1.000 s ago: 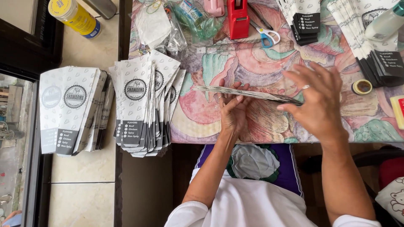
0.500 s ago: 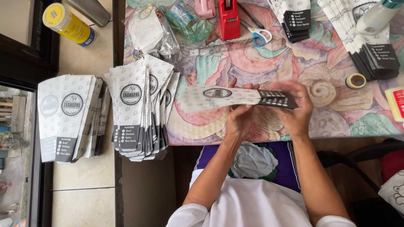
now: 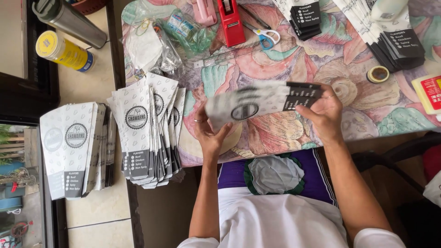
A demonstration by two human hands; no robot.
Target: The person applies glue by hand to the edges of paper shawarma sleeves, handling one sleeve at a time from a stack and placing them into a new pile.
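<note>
A fanned stack of printed paper sleeves (image 3: pixel 149 133) lies at the left edge of the table (image 3: pixel 294 64). One paper sleeve (image 3: pixel 262 101) is held above the table, its long axis running left to right, dark end rightward. The left hand (image 3: pixel 210 133) is clamped on its pale end; the right hand (image 3: pixel 324 112) is clamped on the dark end. The stack lies nearer the left hand.

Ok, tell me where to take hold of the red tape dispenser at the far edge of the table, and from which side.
Grip the red tape dispenser across its narrow body, fingers on its two long flanks, coming down from above. It lies lengthwise away from the person, with the pink tool close on its left and scissors on its right, so sideways approaches look crowded.
</note>
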